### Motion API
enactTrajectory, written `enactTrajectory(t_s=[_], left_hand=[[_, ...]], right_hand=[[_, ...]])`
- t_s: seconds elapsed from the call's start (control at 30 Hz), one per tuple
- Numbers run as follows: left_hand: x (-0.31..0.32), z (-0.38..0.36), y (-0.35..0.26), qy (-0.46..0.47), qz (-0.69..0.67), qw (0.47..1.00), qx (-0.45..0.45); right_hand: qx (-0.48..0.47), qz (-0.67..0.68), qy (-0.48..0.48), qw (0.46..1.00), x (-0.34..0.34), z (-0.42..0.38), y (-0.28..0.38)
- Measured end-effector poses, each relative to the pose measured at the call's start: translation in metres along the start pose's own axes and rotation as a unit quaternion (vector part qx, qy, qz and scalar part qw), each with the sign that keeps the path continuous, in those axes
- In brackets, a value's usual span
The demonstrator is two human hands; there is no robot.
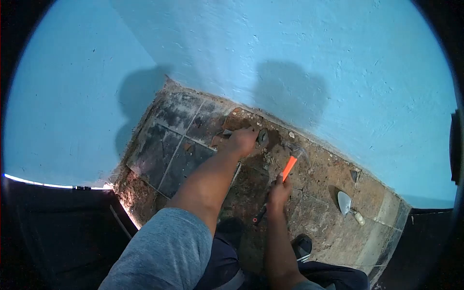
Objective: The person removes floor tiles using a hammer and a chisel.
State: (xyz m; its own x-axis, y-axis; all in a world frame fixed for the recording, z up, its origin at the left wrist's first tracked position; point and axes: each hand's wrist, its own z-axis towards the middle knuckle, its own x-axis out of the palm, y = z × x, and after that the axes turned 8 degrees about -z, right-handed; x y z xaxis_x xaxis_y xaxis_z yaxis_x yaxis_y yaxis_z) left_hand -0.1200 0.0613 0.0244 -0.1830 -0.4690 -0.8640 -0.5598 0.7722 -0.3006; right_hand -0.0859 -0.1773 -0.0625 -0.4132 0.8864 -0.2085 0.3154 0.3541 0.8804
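My left hand [243, 141] is closed near the wall, beside broken tile. It grips what looks like a chisel; a dark round guard [262, 137] shows right of the fist and a grey flat end [227, 132] left of it. The fingers hide the middle. My right hand [279, 194] is wrapped round a claw hammer [290, 167] with an orange shaft and a dark grip end. Its metal head is raised to the right of my left hand, apart from the guard. Reddish rubble [240, 116] lies around my left hand.
Dark floor tiles [186, 157] remain laid at left. A trowel [344, 203] with a pale handle lies on the bare, rough floor at right. Blue walls [208, 53] meet in the corner ahead. My shoe [303, 246] stands below the hammer.
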Motion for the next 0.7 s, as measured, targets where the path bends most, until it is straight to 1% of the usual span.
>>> enactTrajectory(t_s=[0.07,0.17,0.27,0.3,0.37,0.4,0.47,0.5,0.57,0.6,0.7], left_hand=[[0.016,0.001,0.003,-0.068,-0.015,0.998,0.000],[0.016,0.005,0.003,-0.049,-0.030,0.998,-0.022],[-0.021,-0.010,-0.013,0.041,-0.062,0.997,-0.037],[-0.018,-0.007,-0.010,0.022,-0.051,0.998,-0.024],[0.005,0.002,0.004,-0.016,-0.029,0.999,-0.003],[0.011,0.005,0.009,-0.025,-0.030,0.999,-0.007],[0.018,0.008,0.013,-0.041,-0.032,0.999,-0.013],[0.013,0.005,0.011,-0.030,-0.047,0.998,-0.026],[-0.001,-0.003,0.002,-0.004,-0.073,0.996,-0.046],[-0.001,-0.002,0.002,-0.004,-0.068,0.997,-0.041],[-0.004,-0.002,0.002,-0.002,-0.053,0.998,-0.032]], right_hand=[[0.015,0.047,-0.012,0.999,0.000,-0.026,0.034],[-0.051,0.078,-0.013,0.996,0.007,-0.034,0.030],[-0.078,-0.020,-0.009,0.997,0.017,-0.054,0.040],[-0.108,-0.083,0.014,0.991,0.020,-0.042,0.017],[-0.087,-0.067,0.029,0.994,0.018,-0.047,0.021],[-0.077,-0.060,0.038,0.995,0.018,-0.050,0.029],[-0.055,-0.005,0.025,0.998,0.010,-0.054,0.061],[-0.042,0.023,0.015,0.999,0.004,-0.055,0.077],[-0.112,0.096,-0.025,0.989,-0.014,-0.044,0.104],[-0.147,0.132,-0.045,0.979,-0.024,-0.038,0.120],[-0.214,0.186,-0.179,0.942,-0.060,-0.038,0.188]])
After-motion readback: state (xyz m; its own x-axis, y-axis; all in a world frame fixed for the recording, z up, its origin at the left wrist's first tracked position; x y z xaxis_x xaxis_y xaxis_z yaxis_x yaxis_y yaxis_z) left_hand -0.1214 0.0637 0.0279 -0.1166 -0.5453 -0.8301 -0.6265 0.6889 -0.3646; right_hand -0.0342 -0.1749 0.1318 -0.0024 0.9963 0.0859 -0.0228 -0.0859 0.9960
